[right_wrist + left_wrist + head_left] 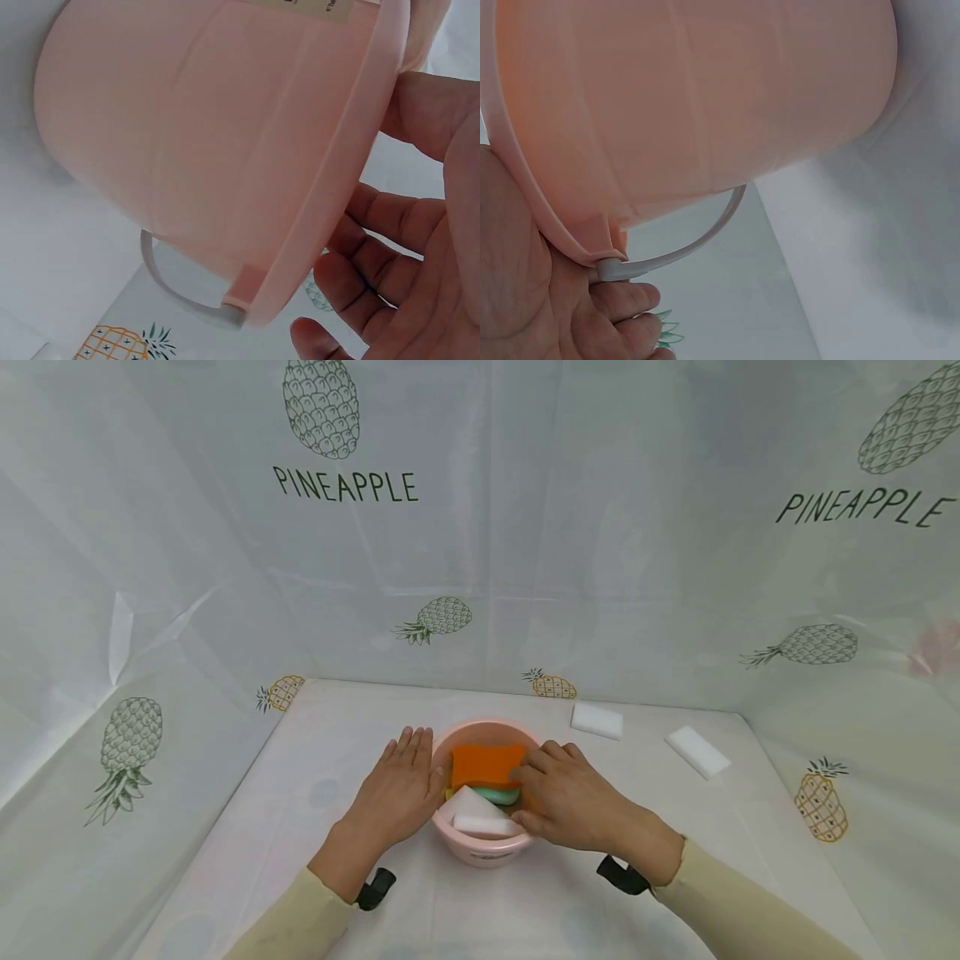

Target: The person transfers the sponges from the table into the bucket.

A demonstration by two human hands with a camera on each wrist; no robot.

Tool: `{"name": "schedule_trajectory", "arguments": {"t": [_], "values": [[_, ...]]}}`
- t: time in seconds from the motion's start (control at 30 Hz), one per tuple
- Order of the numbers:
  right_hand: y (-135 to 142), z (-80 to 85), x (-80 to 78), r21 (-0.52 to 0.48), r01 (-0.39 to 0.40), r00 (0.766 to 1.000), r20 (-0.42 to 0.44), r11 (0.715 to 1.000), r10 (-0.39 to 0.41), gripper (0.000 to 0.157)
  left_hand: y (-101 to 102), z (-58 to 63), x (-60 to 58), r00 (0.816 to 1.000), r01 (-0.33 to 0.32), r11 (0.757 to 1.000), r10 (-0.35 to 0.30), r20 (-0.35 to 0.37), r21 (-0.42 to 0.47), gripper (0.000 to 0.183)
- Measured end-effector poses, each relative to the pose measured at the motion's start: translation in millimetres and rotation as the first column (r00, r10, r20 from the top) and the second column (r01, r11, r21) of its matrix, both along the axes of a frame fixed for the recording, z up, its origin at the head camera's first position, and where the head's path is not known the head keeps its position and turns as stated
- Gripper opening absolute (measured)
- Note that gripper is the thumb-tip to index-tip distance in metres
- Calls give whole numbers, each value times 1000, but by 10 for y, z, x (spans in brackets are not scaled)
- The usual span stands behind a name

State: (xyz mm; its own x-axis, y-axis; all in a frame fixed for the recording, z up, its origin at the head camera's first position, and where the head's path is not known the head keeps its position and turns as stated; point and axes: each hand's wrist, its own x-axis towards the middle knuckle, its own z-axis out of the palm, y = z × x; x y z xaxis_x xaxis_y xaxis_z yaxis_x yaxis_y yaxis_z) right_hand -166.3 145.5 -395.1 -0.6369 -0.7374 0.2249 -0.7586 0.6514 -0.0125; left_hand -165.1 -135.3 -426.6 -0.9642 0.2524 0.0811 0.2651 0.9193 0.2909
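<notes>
A pink bucket (pixel 480 853) stands on the table between my two hands. In it lie an orange sponge (pixel 487 764), a green piece (pixel 498 796) partly under the orange one, and white sponge blocks (pixel 480 823) at the near side. My left hand (pixel 397 793) lies with straight fingers against the bucket's left rim, near where the grey handle (pixel 679 259) joins. My right hand (pixel 573 797) reaches over the right rim, fingers loosely bent beside the orange sponge's edge. From the right wrist, thumb and fingers stand apart, with some fingertips hidden behind the rim.
Two white sponge blocks (pixel 597 721) (pixel 698 752) lie on the table right of the bucket, toward the back. A pale sheet with pineapple prints (pixel 444 615) hangs behind the table (pixel 300 793) and at its sides. Black straps (pixel 377 889) circle both wrists.
</notes>
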Motion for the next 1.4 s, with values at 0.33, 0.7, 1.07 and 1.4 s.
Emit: {"name": "schedule_trajectory", "arguments": {"t": [0.33,0.7,1.07,1.4], "values": [[272,-94,-176,-165,97,976,-180,982,-127,30,7,-5,2,1000,-6,1000,6,1,5,68],[847,-259,-651,-162,237,910,-309,958,-277,48,-18,-9,-13,1000,-7,1000,7,14,4,68],[1300,-514,-1065,48,418,892,-214,907,-399,61,1,-9,-17,1000,-5,1000,4,8,21,67],[1483,-869,-1437,203,466,884,-158,861,-441,62,-4,-32,9,1000,-11,1000,10,-29,-5,66]]}}
